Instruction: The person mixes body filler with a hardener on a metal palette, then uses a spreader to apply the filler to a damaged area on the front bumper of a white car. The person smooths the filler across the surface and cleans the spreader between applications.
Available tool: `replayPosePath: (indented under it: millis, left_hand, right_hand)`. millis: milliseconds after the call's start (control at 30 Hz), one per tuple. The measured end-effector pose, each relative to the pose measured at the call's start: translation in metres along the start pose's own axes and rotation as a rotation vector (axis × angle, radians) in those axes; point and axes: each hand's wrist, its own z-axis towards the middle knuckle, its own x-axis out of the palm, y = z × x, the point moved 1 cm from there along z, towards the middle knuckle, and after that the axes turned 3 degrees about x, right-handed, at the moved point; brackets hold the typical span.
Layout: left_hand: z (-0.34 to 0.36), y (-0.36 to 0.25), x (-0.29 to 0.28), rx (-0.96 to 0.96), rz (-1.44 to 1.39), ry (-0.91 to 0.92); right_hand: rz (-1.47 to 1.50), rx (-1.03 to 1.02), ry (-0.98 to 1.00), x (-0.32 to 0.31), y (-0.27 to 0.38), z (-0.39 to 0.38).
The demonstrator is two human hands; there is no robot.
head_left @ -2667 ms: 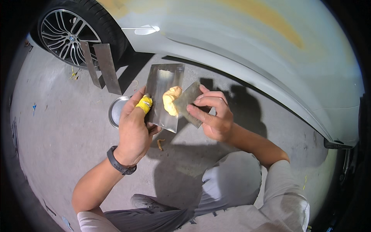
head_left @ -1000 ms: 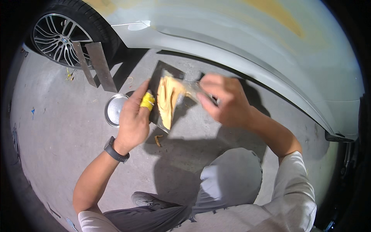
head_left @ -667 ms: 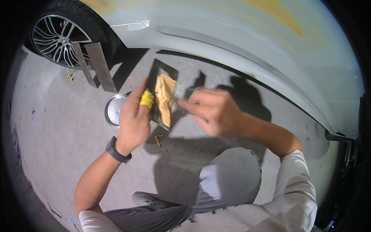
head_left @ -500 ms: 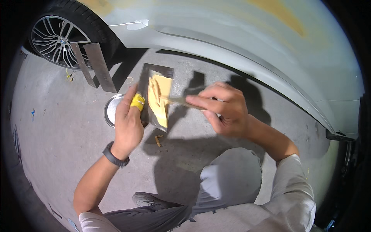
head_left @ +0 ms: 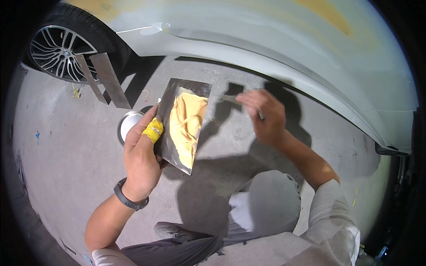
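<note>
My left hand (head_left: 143, 157) is closed around the left edge of a flat dark metal plate (head_left: 172, 91). A thick, ridged spread of yellow filler paste (head_left: 188, 122) lies on the plate. Something bright yellow (head_left: 153, 130) wraps or sits at the thumb; I cannot tell which. To the right of the plate, my right hand (head_left: 266, 116) pinches a thin putty knife (head_left: 230, 99), smeared by motion. Its blade points left, apart from the paste.
A silver car panel (head_left: 266, 48) with yellowish patches curves across the top, its wheel (head_left: 64, 53) at upper left. Two metal strips (head_left: 110, 80) lean by the tyre. A round tin (head_left: 126, 126) stands partly behind my left hand. My bent knee (head_left: 266, 199) rises in front.
The putty knife has come off the paste, and my right hand has turned and shifted up. The plate has moved down and right and looks larger, with the paste more fully in view.
</note>
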Motion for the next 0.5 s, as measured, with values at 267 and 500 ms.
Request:
replayPosePath:
  millis: [267, 500]
  left_hand:
    - [0.011, 0.010, 0.027, 0.251, 0.382, 0.272]
    - [0.032, 0.016, 0.009, -0.103, 0.322, -0.133]
  right_hand:
    - [0.624, 0.938, 0.153, 0.040, 0.020, -0.002]
    - [0.767, 0.821, 0.383, 0.035, 0.050, -0.014]
